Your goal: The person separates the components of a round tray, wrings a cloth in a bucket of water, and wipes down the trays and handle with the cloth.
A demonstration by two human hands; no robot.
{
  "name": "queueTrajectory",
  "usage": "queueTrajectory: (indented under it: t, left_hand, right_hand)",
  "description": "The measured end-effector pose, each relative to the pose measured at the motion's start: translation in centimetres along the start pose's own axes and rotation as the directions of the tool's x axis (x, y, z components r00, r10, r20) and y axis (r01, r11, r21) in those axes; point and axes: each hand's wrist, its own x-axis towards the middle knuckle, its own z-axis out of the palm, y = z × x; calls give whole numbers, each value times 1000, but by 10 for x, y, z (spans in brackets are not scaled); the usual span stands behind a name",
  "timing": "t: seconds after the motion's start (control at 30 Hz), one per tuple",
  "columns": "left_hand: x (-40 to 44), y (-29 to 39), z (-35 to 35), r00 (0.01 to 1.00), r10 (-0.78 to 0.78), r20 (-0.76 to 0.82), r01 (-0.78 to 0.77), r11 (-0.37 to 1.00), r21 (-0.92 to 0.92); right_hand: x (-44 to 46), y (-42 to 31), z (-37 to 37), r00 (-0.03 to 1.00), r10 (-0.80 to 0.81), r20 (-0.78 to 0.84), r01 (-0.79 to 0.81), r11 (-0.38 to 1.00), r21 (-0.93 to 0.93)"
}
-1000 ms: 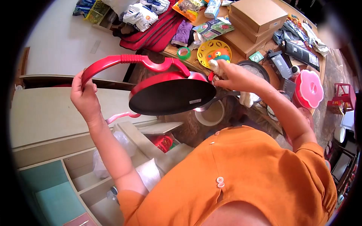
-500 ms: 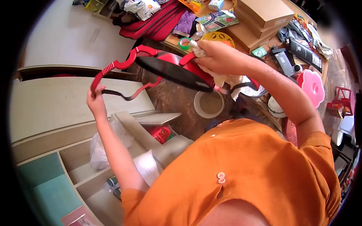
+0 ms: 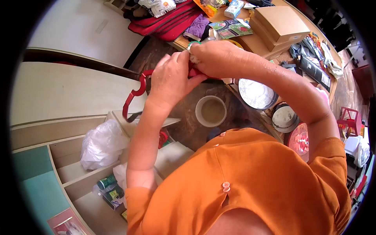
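Observation:
A red curved plastic frame [image 3: 140, 91] with a black part is held up in front of me, and most of it is hidden behind my hands. My left hand [image 3: 168, 78] is closed around its upper part, with the thumb pointing right and the fingers up. Close against it, my right hand [image 3: 214, 56] presses a whitish cloth [image 3: 194, 58] onto the red piece. Only small bits of the cloth show. Below the hands, a round bucket [image 3: 199, 115] of murky water stands on the brown floor.
Left of me lies a cabinet with open compartments [image 3: 58, 156], holding a plastic bag [image 3: 102, 143] and small boxes. A table at the back bears cardboard boxes [image 3: 280, 23], a red bag [image 3: 168, 23] and clutter. A silver round lid [image 3: 256, 94] and a pot [image 3: 285, 117] sit at right.
My left hand has moved up and right from the frame's far left end to beside my right hand. The frame has turned, and its black disc is now out of sight.

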Motion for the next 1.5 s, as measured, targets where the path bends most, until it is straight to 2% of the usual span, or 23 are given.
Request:
queueTrajectory:
  t: [0.03,0.13,0.17,0.27,0.43,0.57,0.63,0.67,0.73,0.8,0.87,0.97,1.0,1.07,1.1,1.13,1.2,1.3,1.4,1.5]
  left_hand:
    - [4,2,5,993,-95,66,101,991,-82]
    - [4,-3,6,997,-78,-4,75,971,-226]
    - [3,0,5,995,-79,63,90,977,-191]
    - [1,-2,12,999,-9,48,17,984,-177]
    - [-4,-1,11,994,71,-83,-76,995,-59]
    - [-11,-23,14,977,60,-207,-42,995,89]
    - [-16,-35,13,960,61,-274,-28,992,124]
    - [-18,-38,10,964,58,-258,-20,989,147]
    - [-22,-41,6,974,48,-220,-5,982,191]
    - [-19,-38,9,970,87,-228,-30,969,244]
    - [-15,-35,11,969,111,-222,-47,960,275]
    - [-9,-28,18,983,82,-166,-25,948,319]
    - [-6,-22,19,987,71,-141,-21,944,330]
    - [0,-15,20,982,98,-160,-53,964,262]
    - [2,-16,21,975,107,-196,-67,977,201]
    - [5,-16,21,966,116,-231,-84,986,141]
    - [8,-13,13,966,125,-226,-99,987,123]
    - [3,-13,7,975,97,-200,-76,991,112]
    - [1,-12,0,981,96,-167,-77,991,113]
    - [-2,-19,-6,982,25,-186,-14,998,59]
  right_hand:
    - [-1,1,-4,1000,10,-3,-10,1000,16]
    - [-8,7,-7,999,35,0,-35,999,32]
    - [-13,4,-8,999,34,-10,-34,999,36]
    - [-20,6,-5,999,31,-15,-30,998,53]
    - [-39,12,-23,998,-41,53,36,996,83]
    - [-69,27,-33,983,70,169,-95,985,146]
    - [-87,54,-23,980,159,120,-193,901,388]
    - [-93,67,-16,973,208,105,-232,834,500]
    - [-94,91,-5,945,293,-145,-174,826,535]
    - [-90,85,-16,852,456,-259,-175,713,679]
    - [-87,80,-28,795,383,-471,10,768,640]
    - [-89,25,-52,809,372,-456,142,629,764]
    - [-89,10,-56,888,310,-339,68,641,765]
    - [-65,-12,-20,870,74,-488,114,932,344]
    - [-52,-24,-2,835,-47,-549,121,988,100]
    - [-33,-17,26,758,-242,-605,174,970,-170]
    - [-30,-4,40,633,-395,-666,119,900,-420]
    - [-30,18,37,642,-475,-602,76,821,-566]
    - [-42,36,28,656,-545,-523,155,775,-613]
    - [-58,57,19,794,-384,-470,-118,662,-740]
